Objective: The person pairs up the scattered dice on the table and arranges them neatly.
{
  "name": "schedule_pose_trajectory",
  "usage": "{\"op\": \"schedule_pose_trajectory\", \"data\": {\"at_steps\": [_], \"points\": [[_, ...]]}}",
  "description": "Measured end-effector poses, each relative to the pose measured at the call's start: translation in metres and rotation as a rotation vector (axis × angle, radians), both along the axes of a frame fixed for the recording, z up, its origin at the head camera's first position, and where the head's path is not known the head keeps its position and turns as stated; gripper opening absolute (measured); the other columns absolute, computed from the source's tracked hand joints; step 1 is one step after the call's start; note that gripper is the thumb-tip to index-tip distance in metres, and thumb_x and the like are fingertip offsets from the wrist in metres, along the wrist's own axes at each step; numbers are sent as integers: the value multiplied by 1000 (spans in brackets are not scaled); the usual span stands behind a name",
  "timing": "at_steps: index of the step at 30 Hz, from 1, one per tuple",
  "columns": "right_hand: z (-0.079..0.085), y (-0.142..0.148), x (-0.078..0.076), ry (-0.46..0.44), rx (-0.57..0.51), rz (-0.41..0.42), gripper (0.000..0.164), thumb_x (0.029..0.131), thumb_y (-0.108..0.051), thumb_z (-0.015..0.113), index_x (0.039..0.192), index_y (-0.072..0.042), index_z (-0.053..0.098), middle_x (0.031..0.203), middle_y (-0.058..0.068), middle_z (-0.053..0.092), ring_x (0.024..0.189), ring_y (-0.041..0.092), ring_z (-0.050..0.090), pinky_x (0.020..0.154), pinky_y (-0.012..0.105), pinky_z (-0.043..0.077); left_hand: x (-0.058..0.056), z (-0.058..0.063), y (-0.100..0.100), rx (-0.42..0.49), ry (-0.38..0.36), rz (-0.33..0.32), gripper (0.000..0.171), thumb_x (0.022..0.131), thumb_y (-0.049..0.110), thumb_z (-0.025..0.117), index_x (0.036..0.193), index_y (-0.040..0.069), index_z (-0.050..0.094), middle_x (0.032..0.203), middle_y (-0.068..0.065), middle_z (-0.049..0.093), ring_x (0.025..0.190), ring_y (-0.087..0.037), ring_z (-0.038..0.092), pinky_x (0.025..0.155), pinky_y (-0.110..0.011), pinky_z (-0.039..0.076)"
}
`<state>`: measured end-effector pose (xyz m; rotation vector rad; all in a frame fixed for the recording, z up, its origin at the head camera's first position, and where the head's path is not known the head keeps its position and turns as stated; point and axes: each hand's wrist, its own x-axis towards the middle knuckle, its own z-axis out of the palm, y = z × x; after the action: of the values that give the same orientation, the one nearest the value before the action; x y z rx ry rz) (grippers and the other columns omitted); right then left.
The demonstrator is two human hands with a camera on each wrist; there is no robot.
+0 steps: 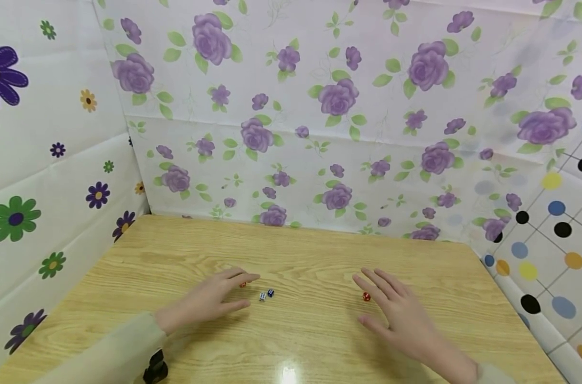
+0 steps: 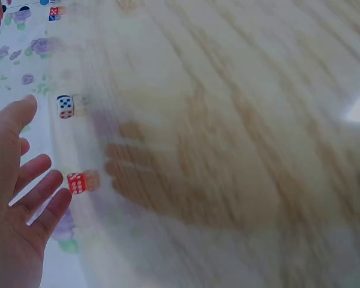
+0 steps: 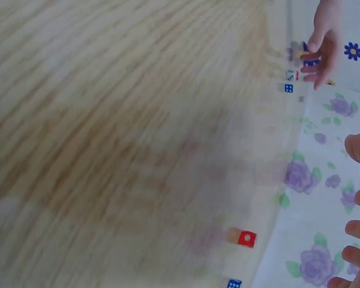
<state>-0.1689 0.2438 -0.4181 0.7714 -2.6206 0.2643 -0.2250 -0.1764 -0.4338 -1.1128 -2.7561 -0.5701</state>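
Observation:
Over the left part of the wooden table my left hand [image 1: 214, 296] is spread with fingers straight, holding nothing. Its fingers partly cover a red die [image 1: 243, 284]. A white die [image 1: 262, 296] with blue dots and a blue die [image 1: 270, 293] lie close together just right of its fingertips. My right hand [image 1: 398, 314], fingers apart, hovers over the right side and holds nothing. Another red die [image 1: 366, 296] sits between its thumb and index finger in the head view. In the right wrist view a blue die [image 3: 234, 283] shows near that red one; the hand hides it from the head camera.
The wooden table [image 1: 291, 245] ends at a back wall of purple-rose cloth [image 1: 295, 106]. Flowered cloth [image 1: 70, 160] stands along the left edge, dotted cloth [image 1: 550, 256] along the right. A black device [image 1: 155, 368] sits at the left wrist.

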Motion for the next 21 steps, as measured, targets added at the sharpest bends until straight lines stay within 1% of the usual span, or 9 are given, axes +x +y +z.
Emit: {"op": "schedule_pose_trajectory", "data": {"at_steps": [5,9,12,16,21], "points": [[-5,-9,1,-16,-11,20,77,89,-39,71,155,-30,32,157,4,41,141,34,39,100,66,42,-2,-6,7,66,-94,-1,49,94,30,66,139,13,54,118,-3,64,104,-18,64,88,-35,56],[-8,-17,1,-12,-17,50,78,88,-37,72,155,-29,32,157,4,41,140,34,41,102,64,42,-6,-9,12,117,-169,-6,47,93,27,68,136,10,56,114,-4,65,100,-19,65,85,-31,57],[-11,-22,0,2,-24,80,76,88,-35,73,154,-28,35,156,3,42,138,34,44,100,62,44,-8,-12,15,142,-211,-2,46,92,24,70,134,9,58,110,-3,66,98,-18,65,83,-28,57],[-16,-28,-1,-4,-33,103,73,89,-36,72,152,-27,38,155,2,43,137,31,46,101,59,45,-10,-18,18,149,-223,25,41,92,22,70,130,10,61,106,0,66,95,-14,64,80,-25,56],[-19,-35,-1,-35,-32,114,74,89,-39,71,153,-31,34,155,-1,43,137,29,47,104,56,45,-11,-22,22,176,-208,43,28,92,19,70,119,11,67,101,2,66,89,-10,63,76,-23,55]]}}
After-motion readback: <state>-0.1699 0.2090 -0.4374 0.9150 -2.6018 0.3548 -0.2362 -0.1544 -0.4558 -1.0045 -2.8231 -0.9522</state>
